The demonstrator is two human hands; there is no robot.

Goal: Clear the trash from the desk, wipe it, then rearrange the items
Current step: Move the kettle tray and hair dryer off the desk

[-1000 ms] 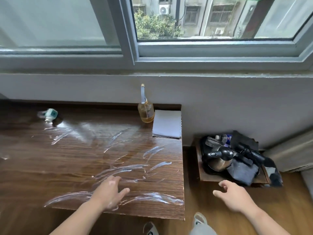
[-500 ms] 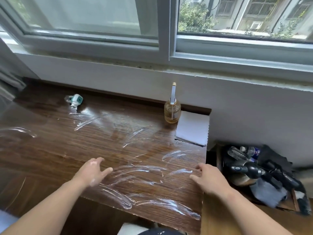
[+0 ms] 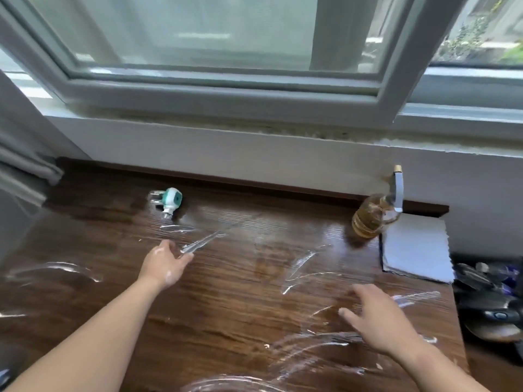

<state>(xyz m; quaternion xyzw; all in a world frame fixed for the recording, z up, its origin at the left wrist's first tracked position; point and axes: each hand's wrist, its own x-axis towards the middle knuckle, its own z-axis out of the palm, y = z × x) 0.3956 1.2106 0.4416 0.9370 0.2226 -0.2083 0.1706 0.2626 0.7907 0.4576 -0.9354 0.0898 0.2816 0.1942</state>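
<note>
Your desk (image 3: 226, 301) carries one bottle (image 3: 368, 222) and one cloth (image 3: 416, 250) at right, one plug-in device (image 3: 169, 200) upper centre. Your left hand (image 3: 164, 264) and right hand (image 3: 376, 321) hover with fingers spread, grasping nothing.

Left hand (image 3: 164, 264), right hand (image 3: 379, 321): bare, no gloves, rings or watch; forearms bare, no sleeves visible.

home room | wooden desk (image 3: 226, 306) under window (image 3: 198, 52) | curtain (image 3: 22, 165)
</note>
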